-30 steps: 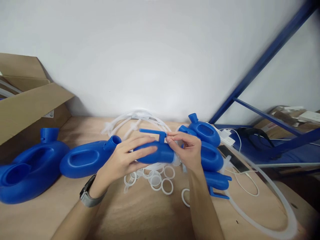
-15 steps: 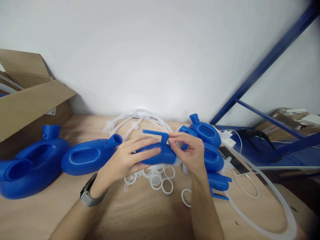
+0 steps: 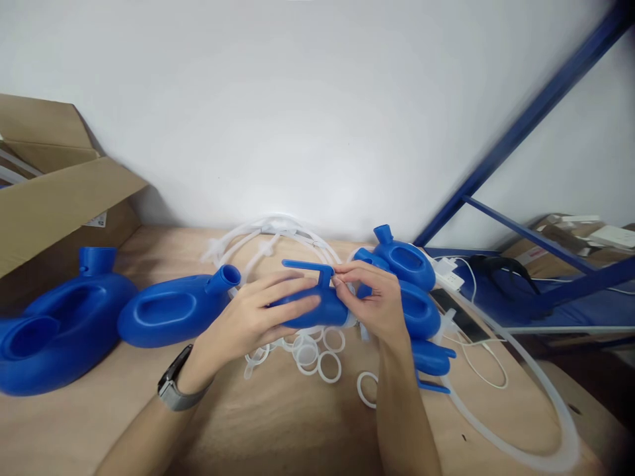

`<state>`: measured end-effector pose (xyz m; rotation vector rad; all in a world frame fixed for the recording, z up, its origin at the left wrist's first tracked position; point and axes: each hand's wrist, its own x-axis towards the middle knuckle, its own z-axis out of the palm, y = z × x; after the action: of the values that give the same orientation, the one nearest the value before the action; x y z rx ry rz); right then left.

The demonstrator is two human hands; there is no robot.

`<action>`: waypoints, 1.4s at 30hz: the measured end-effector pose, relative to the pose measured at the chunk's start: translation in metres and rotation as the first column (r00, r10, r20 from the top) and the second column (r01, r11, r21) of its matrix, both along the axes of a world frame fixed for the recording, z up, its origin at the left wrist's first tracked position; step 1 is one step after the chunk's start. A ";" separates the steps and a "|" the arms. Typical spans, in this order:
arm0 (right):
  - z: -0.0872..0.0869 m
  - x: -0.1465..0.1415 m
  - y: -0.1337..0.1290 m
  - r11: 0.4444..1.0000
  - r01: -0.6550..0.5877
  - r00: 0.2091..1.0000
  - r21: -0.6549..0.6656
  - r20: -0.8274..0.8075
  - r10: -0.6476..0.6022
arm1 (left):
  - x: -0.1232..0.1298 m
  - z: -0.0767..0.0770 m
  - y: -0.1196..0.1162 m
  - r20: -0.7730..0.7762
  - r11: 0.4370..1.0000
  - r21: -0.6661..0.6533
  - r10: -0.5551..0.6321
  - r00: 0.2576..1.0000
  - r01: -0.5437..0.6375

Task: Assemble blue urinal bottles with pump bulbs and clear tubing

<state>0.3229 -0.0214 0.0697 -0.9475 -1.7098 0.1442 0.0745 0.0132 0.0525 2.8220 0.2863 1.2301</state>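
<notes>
A blue rounded plastic piece with an L-shaped handle is between my two hands, above the table. My left hand grips its body from the left, fingers laid over the top. The fingertips of my right hand are pinched at the bend of the handle; whether something small is between them is hidden. A whitish translucent edge shows at the piece's right end. Below the hands lie several translucent rings and caps. One white ring lies apart, partly behind my right forearm.
Blue bottles with spouts lie at left and right. Another blue handled piece sits beside my right wrist. Clear tubing coils by the wall; more tubing loops at right. A cardboard box, phone and cable flank the work area.
The view has shifted slightly. My hands keep nearly the same hold on the blue handled piece, with the right fingertips still at the handle's bend.
</notes>
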 end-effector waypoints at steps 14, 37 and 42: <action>0.003 0.000 -0.004 0.932 -0.198 0.906 -0.302 -0.419 0.057 | -0.007 0.016 0.006 0.180 0.964 -0.214 -0.120 0.976 0.158; -0.003 0.005 0.003 0.826 -0.307 0.863 -0.473 -0.504 0.033 | -0.003 0.011 0.001 0.094 0.975 -0.190 -0.100 0.991 0.116; 0.003 0.000 -0.001 0.859 -0.245 0.896 -0.449 -0.443 0.023 | -0.002 0.010 0.002 0.104 0.976 -0.186 -0.092 0.990 0.110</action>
<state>0.3225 -0.0226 0.0732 -1.0653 -1.3432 0.8649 0.0726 0.0152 0.0624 2.5746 0.2384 1.2383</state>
